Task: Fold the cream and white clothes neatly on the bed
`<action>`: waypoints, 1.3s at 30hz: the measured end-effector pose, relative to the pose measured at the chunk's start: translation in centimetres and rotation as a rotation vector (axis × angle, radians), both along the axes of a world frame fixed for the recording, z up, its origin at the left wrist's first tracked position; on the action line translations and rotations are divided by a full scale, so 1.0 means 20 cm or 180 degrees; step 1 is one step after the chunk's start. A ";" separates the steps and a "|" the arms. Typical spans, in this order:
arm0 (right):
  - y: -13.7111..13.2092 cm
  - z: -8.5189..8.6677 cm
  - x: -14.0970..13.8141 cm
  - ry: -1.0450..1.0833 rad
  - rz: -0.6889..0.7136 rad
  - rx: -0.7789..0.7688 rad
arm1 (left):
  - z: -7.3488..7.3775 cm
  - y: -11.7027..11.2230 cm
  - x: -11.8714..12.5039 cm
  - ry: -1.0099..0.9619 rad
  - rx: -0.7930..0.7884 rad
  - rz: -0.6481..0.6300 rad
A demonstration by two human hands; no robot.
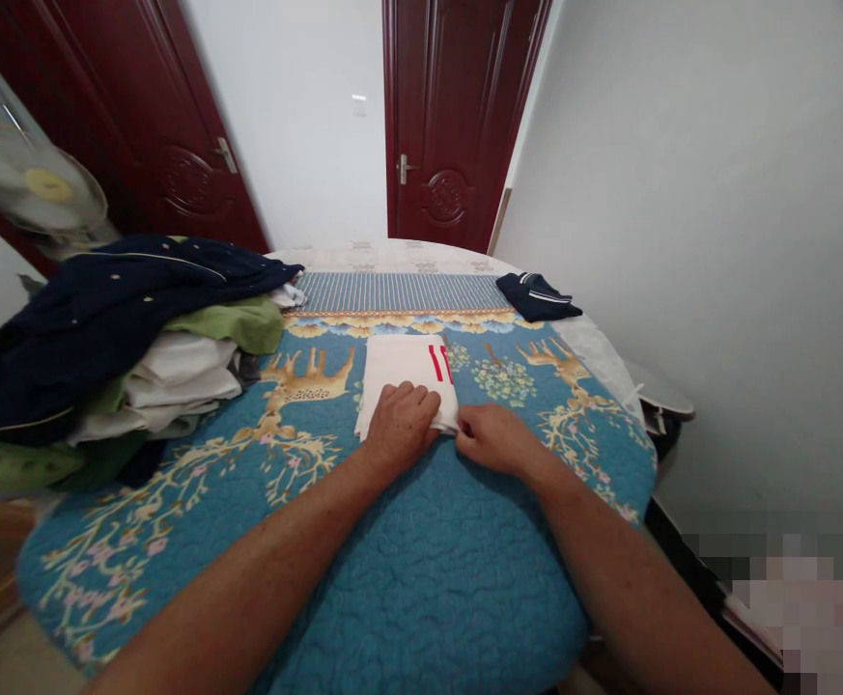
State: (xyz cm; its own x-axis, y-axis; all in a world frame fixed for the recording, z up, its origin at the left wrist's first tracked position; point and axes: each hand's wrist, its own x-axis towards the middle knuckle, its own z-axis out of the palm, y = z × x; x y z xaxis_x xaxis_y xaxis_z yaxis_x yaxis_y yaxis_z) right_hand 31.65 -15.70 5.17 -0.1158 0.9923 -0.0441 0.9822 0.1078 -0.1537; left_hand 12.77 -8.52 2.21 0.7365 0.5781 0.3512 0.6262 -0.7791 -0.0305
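The left hand (401,428) is laid palm down on the near part of a white cloth (401,367) marked with two red stripes, with its fingers together and no clear grip shown. The right hand (490,439) is held apart from it but close by, its fingertips (463,427) set against the cloth's near right edge; whether that edge is pinched cannot be told.

The cloth is placed at about 12 o'clock from the hands, on a blue quilted cover (421,579) patterned with golden deer. It has been brought to a flat, layered rectangle, though its near edge is left uneven. A small folded navy garment (537,296) is placed at about 1 o'clock. At about 10 o'clock, a crumpled navy dotted garment (102,314) is left lying over a stack of white laundry (182,372) and a green cloth (239,323).

The cloth's near edge is partly hidden by the hands, and the lower layers of the heap cannot be made out. A round object (663,391) at about 3 o'clock is partly cut off by the cover's edge, and its kind cannot be told. The lower right corner of the view is blurred out.
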 end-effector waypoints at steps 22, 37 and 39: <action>0.06 -0.24 -0.15 0.0492 0.0255 0.0815 | -0.14 0.20 -0.22 -0.0178 -0.0577 0.0720; 0.52 -0.11 -0.25 0.0466 0.0056 0.0918 | -0.16 0.25 -0.26 -0.0172 -0.0655 0.0799; 0.60 -0.15 -0.23 0.0447 -0.0022 0.0632 | -0.17 0.26 -0.26 -0.0156 -0.0651 0.0866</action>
State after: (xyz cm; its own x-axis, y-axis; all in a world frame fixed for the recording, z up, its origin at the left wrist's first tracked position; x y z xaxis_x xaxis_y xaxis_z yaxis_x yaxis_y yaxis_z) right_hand 27.03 -3.62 2.14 -0.1002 0.9807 0.1681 0.9536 0.1429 -0.2652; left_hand 7.51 -3.30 -1.22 0.5307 0.8132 0.2389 0.8088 -0.5702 0.1443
